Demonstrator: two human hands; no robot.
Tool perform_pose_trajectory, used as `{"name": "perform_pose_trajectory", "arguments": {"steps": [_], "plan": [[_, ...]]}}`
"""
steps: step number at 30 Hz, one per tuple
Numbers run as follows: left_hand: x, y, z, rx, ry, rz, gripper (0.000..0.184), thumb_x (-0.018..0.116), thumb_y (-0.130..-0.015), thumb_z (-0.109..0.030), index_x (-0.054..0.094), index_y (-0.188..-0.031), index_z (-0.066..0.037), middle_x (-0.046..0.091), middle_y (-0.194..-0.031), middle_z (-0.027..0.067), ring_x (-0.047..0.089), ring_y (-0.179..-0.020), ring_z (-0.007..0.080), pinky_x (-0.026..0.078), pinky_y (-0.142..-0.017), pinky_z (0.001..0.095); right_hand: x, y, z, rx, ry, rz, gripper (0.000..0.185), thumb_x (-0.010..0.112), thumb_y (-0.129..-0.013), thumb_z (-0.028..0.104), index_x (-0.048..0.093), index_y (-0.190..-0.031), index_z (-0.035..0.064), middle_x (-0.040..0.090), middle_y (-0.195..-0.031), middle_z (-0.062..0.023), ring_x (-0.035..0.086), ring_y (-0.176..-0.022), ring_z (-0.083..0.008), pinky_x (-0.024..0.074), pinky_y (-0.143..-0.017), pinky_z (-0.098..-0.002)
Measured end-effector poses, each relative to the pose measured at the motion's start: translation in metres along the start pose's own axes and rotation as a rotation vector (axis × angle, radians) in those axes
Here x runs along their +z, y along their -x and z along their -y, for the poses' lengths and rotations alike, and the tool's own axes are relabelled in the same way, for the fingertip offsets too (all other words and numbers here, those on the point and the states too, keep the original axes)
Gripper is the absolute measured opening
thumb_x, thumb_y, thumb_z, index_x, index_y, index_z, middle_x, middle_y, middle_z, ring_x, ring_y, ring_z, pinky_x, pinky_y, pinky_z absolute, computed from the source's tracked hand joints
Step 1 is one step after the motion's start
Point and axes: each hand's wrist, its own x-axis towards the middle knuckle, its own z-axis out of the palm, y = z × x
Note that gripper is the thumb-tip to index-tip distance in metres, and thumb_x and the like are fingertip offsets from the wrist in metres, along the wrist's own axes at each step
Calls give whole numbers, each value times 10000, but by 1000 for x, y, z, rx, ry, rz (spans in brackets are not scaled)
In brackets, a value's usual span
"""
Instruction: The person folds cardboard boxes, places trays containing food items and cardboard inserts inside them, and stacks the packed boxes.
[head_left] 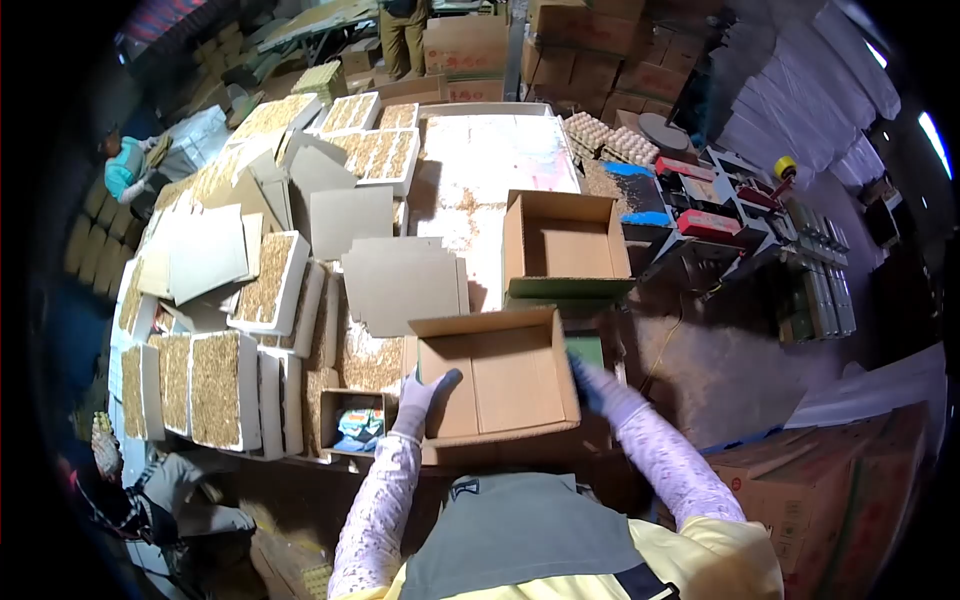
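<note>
An open cardboard box [500,385] stands right in front of me, its bare inside facing up. My left hand [425,398], in a pale glove with a dark thumb, grips the box's left wall, thumb over the edge and inside. On the opposite side my right hand [592,388], in a dark blue glove, is against the outside of the right wall; its fingers are partly hidden and blurred. A second open cardboard box [567,248] sits just beyond on the table. Left of my left hand is a small carton [328,408] holding blue-and-white packets [360,425].
Grey cardboard sheets [400,285] lie mid-table [480,150]. White foam trays of husk-like filling [222,390] are stacked left. Egg trays [600,138] and a red-and-black machine [710,200] stand right. People are at the left [125,170] and back [403,40].
</note>
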Motion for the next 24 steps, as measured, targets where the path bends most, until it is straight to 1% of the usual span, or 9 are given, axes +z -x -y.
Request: {"name": "perform_pose_trajectory", "arguments": {"steps": [3, 6, 10, 13, 14, 16, 18, 21, 24], "plan": [[-10, 15, 5, 78, 341, 202, 653, 803, -804, -166, 498, -1361, -13, 666, -1111, 108, 656, -940, 179, 558, -811, 305, 41, -15, -34, -98, 970, -383, 685, 780, -788, 508, 620, -1146, -53, 664, -1135, -243, 653, -1055, -290, 489, -877, -401], [-35, 54, -18, 190, 498, 279, 859, 680, -833, -110, 223, -1559, -70, 582, -1300, 116, 620, -1093, 215, 514, -954, 354, 52, 6, 27, 42, 846, -193, 692, 770, -786, 536, 650, -1043, -96, 676, -1038, -283, 670, -978, -339, 507, -854, -407], [-93, 13, -42, -48, 897, 239, 608, 658, -836, -249, 501, -1368, -1, 635, -1230, 157, 638, -1073, 292, 516, -961, 403, 27, -23, 78, -508, 125, 153, 303, 470, -1017, 178, 659, -1091, -47, 700, -1071, -163, 668, -977, -228, 529, -871, -349], [-107, -51, -103, 38, 1085, 299, 526, 615, -877, -307, 556, -1309, -13, 647, -1209, 149, 639, -1056, 286, 522, -947, 395, -43, -80, 165, -907, 398, -688, 452, 410, -1042, 417, 662, -1061, 42, 698, -944, -100, 664, -870, -185, 534, -781, -301], [-101, -85, -112, 67, 1078, 322, 518, 601, -894, -329, 558, -1308, -21, 648, -1204, 140, 637, -1056, 276, 521, -944, 387, -70, -103, 176, -548, 209, -525, 448, 404, -1035, 453, 656, -1093, 88, 702, -977, -94, 658, -891, -215, 525, -786, -305], [-65, -158, -112, 82, 1029, 362, 506, 574, -928, -372, 562, -1305, -35, 649, -1196, 123, 632, -1054, 256, 520, -938, 371, -110, -152, 177, 159, -164, -170, 448, 392, -1022, 525, 643, -1156, 178, 711, -1042, -82, 646, -933, -275, 507, -796, -314], [-2, -228, -107, 68, 976, 432, 500, 546, -961, -415, 566, -1303, -50, 651, -1187, 106, 628, -1053, 236, 518, -931, 354, -128, -183, 145, -176, 319, -183, 500, 448, -998, 514, 638, -1251, 127, 689, -1062, -137, 650, -902, -248, 540, -783, -384], [100, -213, -175, 73, 811, 575, 596, 587, -946, -462, 523, -1369, -48, 633, -1223, 100, 622, -1076, 224, 516, -936, 359, -155, -178, 130, -376, 153, -415, 474, 468, -1009, 477, 654, -1214, 92, 687, -1067, -111, 632, -939, -209, 535, -772, -397], [135, -215, -173, 671, -377, -106, 731, 683, -905, -414, 422, -1467, -27, 614, -1298, 111, 588, -1199, 229, 452, -1036, 359, -184, -164, 117, -290, -68, -419, 448, 479, -1010, 466, 662, -1170, 89, 677, -1037, -85, 623, -939, -187, 529, -763, -394]]}}
